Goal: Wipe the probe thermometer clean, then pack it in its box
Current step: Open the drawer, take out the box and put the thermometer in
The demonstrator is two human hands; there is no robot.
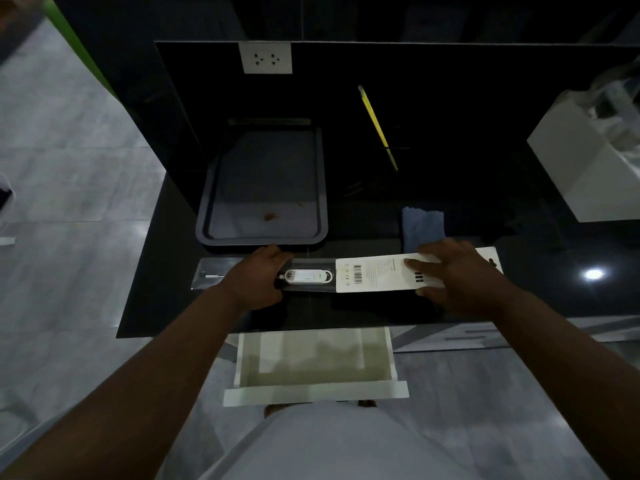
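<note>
The white probe thermometer (308,276) lies in a clear plastic insert tray (207,268) on the black counter, its thin probe pointing left. My left hand (258,280) grips the insert around the thermometer's middle. The insert's right end sits inside the long white box sleeve (374,274), which shows a barcode. My right hand (450,271) lies on the sleeve and holds it from above. A folded blue cloth (423,227) rests just behind the sleeve.
A grey tray (204,216) with a small brown stain stands behind my left hand. A yellow stick (375,124) leans at the back. A white box (581,161) sits far right. An open white drawer (315,389) juts out below the counter edge.
</note>
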